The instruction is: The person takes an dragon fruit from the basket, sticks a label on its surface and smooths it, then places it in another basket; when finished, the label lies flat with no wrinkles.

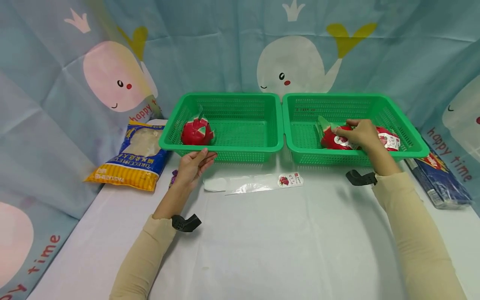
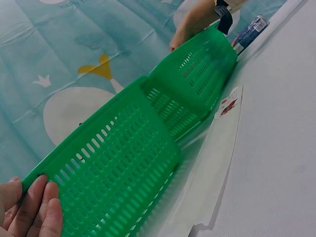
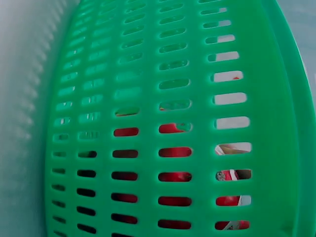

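Note:
My left hand (image 1: 192,167) pinches the front rim of the left green plastic basket (image 1: 243,148), thumb on top and fingers below it, as the left wrist view also shows. A red dragon fruit (image 1: 195,132) with green tips sits at that basket's left end. In the right green basket (image 1: 311,153), my right hand (image 1: 361,133) grips a dragon fruit (image 1: 330,139) with a white label and green leaves. Beside it, partly behind the wrist, lies another labelled dragon fruit (image 1: 389,139). The right wrist view shows mostly basket wall, with red fruit through its slots.
A pale strip (image 1: 255,183) with a dragon fruit sticker lies in front of the baskets. A blue and yellow pasta bag (image 1: 131,156) rests at the left, with a small purple wrapper (image 1: 173,177) near it. A dark blue package (image 1: 442,179) lies at the right.

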`<action>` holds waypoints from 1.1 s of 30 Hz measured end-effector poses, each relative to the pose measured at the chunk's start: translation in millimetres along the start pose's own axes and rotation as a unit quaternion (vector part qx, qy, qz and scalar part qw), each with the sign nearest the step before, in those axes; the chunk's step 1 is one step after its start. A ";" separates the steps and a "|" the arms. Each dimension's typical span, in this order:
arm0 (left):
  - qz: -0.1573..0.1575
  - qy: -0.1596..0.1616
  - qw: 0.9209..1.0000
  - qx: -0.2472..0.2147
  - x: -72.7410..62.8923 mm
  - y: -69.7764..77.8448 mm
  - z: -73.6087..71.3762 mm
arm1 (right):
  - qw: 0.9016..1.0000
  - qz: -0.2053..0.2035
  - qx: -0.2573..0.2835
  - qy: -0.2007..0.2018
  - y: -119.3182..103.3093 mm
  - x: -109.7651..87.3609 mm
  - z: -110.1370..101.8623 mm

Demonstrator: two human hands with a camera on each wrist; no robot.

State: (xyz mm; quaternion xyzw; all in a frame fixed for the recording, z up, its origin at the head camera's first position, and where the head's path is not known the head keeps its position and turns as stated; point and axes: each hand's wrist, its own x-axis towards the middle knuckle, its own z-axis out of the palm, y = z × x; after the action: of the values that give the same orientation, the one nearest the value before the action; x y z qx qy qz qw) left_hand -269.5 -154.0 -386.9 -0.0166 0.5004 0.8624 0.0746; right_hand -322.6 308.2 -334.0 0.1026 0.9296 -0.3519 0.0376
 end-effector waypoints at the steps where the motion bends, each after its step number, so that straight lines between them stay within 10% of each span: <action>1: 0.000 0.001 1.000 0.000 -0.1 -0.2 0.2 | 1.000 0.000 0.008 -0.004 1.0 -0.1 -0.7; 11: -0.007 -0.001 1.000 0.025 0.7 0.6 2.9 | 0.998 -0.034 -0.053 -0.019 6.0 -5.6 -2.5; 16: -0.021 -0.045 0.994 0.100 -2.4 5.5 -2.1 | 0.987 -0.101 -0.084 0.094 2.4 -21.9 2.3; 22: -0.006 -0.105 0.976 0.193 -4.6 31.2 -10.2 | 0.946 -0.231 0.014 0.226 -2.6 -62.7 16.9; 26: 0.070 -0.094 0.960 0.254 0.3 61.0 -12.5 | 0.944 -0.258 0.139 0.154 5.1 -92.4 28.1; 29: 0.150 -0.063 0.918 0.362 14.4 81.5 -19.7 | 0.941 -0.245 0.234 0.002 19.5 -106.0 33.8; 33: 0.194 -0.019 0.805 0.560 40.5 98.3 -35.2 | 0.890 -0.189 0.375 -0.177 42.5 -107.2 38.8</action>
State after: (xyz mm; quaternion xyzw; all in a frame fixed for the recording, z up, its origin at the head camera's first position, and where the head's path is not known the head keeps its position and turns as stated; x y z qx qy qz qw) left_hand -325.4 -227.9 -324.0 0.1414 0.8877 0.4292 -0.0886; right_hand -208.8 295.9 -375.4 -0.1327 0.7084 -0.6871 0.0926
